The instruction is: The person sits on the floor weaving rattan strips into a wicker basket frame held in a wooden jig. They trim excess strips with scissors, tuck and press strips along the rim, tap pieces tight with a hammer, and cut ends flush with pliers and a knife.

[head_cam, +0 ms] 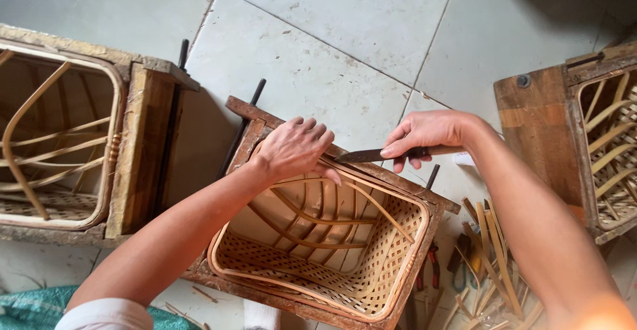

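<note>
Head view: left hand (pixel 295 147) presses basket rim (pixel 398 197); right hand (pixel 424 137) grips knife (pixel 361 156), seemingly touching rim.

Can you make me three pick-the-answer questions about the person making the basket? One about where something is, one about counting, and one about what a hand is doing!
1. Where does the left hand rest?
A. on the far rim of the middle basket
B. on the floor tiles
C. on the pile of strips

2. How many wooden frames with baskets show?
A. one
B. three
C. five

3. What is the right hand doing?
A. lying open and empty
B. gripping a knife
C. holding pliers

Answers: 1 A, the fingers lie over that rim. 2 B, one left, one middle, one right. 3 B, fingers close round the handle, blade pointing at the rim.
</note>
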Demonstrator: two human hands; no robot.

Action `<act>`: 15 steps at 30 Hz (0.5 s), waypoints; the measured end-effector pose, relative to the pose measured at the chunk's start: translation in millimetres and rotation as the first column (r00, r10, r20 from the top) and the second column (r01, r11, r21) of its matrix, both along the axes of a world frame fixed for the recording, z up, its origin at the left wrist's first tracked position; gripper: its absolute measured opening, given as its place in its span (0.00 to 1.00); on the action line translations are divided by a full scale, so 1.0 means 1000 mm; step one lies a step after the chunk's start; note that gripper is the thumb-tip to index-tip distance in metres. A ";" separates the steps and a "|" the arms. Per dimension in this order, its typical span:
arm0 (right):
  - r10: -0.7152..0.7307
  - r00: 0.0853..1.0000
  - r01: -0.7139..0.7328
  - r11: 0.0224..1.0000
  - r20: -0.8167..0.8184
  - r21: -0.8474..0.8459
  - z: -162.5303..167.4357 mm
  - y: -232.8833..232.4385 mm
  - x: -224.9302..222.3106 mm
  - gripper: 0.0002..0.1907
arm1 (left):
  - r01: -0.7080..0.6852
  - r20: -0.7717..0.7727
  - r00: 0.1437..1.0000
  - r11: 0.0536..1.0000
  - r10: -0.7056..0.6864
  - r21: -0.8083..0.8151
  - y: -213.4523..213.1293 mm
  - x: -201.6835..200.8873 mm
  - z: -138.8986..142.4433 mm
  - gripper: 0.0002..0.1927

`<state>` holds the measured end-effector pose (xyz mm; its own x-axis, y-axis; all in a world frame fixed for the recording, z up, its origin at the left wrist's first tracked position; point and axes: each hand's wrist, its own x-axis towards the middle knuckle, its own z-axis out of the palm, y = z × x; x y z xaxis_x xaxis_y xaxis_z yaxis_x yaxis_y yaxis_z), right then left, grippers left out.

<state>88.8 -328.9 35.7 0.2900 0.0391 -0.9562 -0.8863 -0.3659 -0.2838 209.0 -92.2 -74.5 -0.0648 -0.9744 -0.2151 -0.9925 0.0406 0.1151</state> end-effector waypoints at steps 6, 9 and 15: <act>0.527 0.832 -0.318 0.710 0.174 -0.629 0.054 0.056 -0.083 0.14 | -0.020 0.031 0.999 0.989 0.024 -0.144 0.005 -0.006 -0.007 0.52; 0.522 0.819 -0.145 0.588 0.237 -0.796 0.096 0.052 -0.135 0.14 | -0.051 0.006 0.999 0.994 0.052 -0.101 0.002 -0.007 -0.005 0.52; 0.545 0.698 0.111 0.557 0.464 -0.823 0.106 0.063 -0.152 0.13 | -0.241 -0.127 0.970 0.899 0.208 -0.365 0.022 -0.003 0.018 0.48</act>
<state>-63.0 -266.2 141.8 0.8831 -0.4187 -0.2117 -0.4588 -0.8650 -0.2033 205.7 -70.3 -56.6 0.1633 -0.9726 0.1653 -0.9679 -0.1255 0.2176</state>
